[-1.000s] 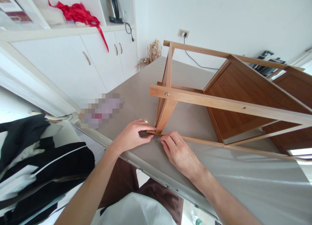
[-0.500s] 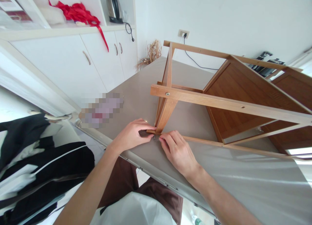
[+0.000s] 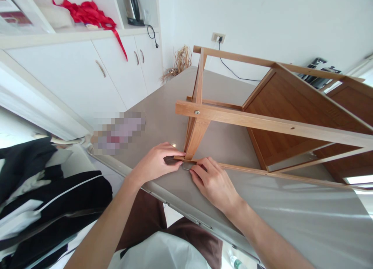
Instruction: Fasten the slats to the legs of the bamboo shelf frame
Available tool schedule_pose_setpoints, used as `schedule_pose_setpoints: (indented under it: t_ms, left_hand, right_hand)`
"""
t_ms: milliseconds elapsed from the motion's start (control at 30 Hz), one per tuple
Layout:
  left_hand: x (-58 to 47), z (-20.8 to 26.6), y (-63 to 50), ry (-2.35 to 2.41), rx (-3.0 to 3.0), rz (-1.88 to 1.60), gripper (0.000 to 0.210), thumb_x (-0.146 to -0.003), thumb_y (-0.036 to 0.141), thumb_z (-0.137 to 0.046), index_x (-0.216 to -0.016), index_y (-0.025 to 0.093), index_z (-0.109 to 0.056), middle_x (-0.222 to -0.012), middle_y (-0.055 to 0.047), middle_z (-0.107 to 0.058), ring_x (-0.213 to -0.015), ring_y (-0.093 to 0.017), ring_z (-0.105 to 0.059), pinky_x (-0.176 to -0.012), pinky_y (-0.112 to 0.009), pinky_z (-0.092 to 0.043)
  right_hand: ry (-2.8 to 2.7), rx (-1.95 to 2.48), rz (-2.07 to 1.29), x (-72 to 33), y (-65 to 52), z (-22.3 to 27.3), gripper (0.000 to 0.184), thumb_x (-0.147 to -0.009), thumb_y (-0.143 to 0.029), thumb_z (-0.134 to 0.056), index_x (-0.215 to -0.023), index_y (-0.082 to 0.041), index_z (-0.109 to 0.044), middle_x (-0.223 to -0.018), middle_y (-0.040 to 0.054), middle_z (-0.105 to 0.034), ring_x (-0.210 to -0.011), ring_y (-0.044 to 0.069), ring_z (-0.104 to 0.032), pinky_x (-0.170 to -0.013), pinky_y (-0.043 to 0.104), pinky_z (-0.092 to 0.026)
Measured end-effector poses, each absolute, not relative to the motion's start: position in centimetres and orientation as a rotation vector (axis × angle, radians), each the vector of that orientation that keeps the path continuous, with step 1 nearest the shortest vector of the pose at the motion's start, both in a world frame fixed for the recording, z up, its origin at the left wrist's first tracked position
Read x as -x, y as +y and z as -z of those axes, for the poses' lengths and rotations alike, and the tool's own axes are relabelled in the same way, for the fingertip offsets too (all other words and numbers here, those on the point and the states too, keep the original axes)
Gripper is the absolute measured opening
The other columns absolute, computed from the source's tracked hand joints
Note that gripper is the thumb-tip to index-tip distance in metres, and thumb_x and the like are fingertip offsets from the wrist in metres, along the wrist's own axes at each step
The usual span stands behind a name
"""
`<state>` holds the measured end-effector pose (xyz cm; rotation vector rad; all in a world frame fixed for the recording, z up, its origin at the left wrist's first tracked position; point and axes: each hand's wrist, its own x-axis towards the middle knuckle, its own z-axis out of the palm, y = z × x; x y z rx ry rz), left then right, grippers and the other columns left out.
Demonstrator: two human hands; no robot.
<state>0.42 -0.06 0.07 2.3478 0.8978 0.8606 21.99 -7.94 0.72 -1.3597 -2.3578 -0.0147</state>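
A wooden rack frame (image 3: 247, 123) lies on its side on the grey table (image 3: 163, 113). At its near lower corner my left hand (image 3: 159, 164) is closed on the end of the bottom rail, thumb in front and fingers behind. Just right of it, my right hand (image 3: 214, 183) pinches a thin bent metal hex key (image 3: 186, 168) whose short end meets the rail near the joint. The fingertips hide part of the key. A screw head (image 3: 197, 112) shows in the upper front rail.
A pixelated packet (image 3: 116, 133) lies on the table's left. Dried stalks (image 3: 182, 61) stand at the far corner. White cabinets (image 3: 72, 74) hold red ribbon (image 3: 90, 14) and a kettle (image 3: 133, 6). Dark clothes (image 3: 58, 203) are piled at left; a black cord (image 3: 233, 70) runs behind the frame.
The hex key's bent shaft has swung round and now shows between my hands, lying more sideways. My right hand has shifted slightly; my left keeps its grip on the rail.
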Motion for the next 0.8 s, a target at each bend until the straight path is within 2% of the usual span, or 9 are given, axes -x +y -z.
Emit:
schedule_pose_setpoints:
  t_ms: [167, 300, 500, 800]
  left_hand:
    - [-0.48, -0.1, -0.06, 0.898, -2.352, -0.863, 0.018, -0.086, 0.022, -0.067, -0.102, 0.023, -0.075, -0.091, -0.003, -0.075, -0.085, -0.018, -0.065, -0.083, -0.032, -0.052]
    - [-0.41, -0.07, -0.01, 0.891, -2.347, -0.849, 0.019, -0.085, 0.021, -0.067, -0.103, 0.023, -0.075, -0.092, -0.004, -0.075, -0.085, -0.018, -0.064, -0.082, -0.032, -0.052]
    - [-0.41, -0.15, -0.08, 0.892, -2.329, -0.867, 0.019, -0.085, 0.021, -0.067, -0.103, 0.023, -0.075, -0.093, -0.003, -0.076, -0.085, -0.018, -0.065, -0.083, -0.031, -0.052]
    - [-0.42, -0.29, -0.03, 0.874, -2.345, -0.853, 0.021, -0.086, 0.02, -0.066, -0.104, 0.023, -0.075, -0.092, -0.003, -0.075, -0.086, -0.018, -0.064, -0.083, -0.032, -0.052]
  right_hand:
    - [-2.414, 1.375, 0.016, -22.05, -7.96, -0.63, 0.017, -0.1, -0.017, -0.046, -0.092, -0.017, -0.061, -0.092, 0.0082, -0.06, -0.086, 0.021, -0.054, -0.077, 0.036, -0.05]
    - [-2.412, 1.315, -0.125, -22.03, -8.33, -0.86, 0.017, -0.102, -0.017, -0.04, -0.098, -0.018, -0.057, -0.09, 0.0062, -0.06, -0.085, 0.019, -0.056, -0.077, 0.034, -0.05]
    - [-2.336, 1.197, -0.195, -21.79, -8.49, -1.14, 0.014, -0.1, -0.014, -0.042, -0.102, -0.018, -0.055, -0.093, 0.0071, -0.058, -0.088, 0.019, -0.057, -0.082, 0.034, -0.052]
    - [-2.273, 1.227, -0.165, -21.8, -7.87, -0.56, 0.015, -0.101, -0.015, -0.041, -0.103, -0.018, -0.056, -0.093, 0.0073, -0.058, -0.087, 0.019, -0.058, -0.081, 0.034, -0.053]
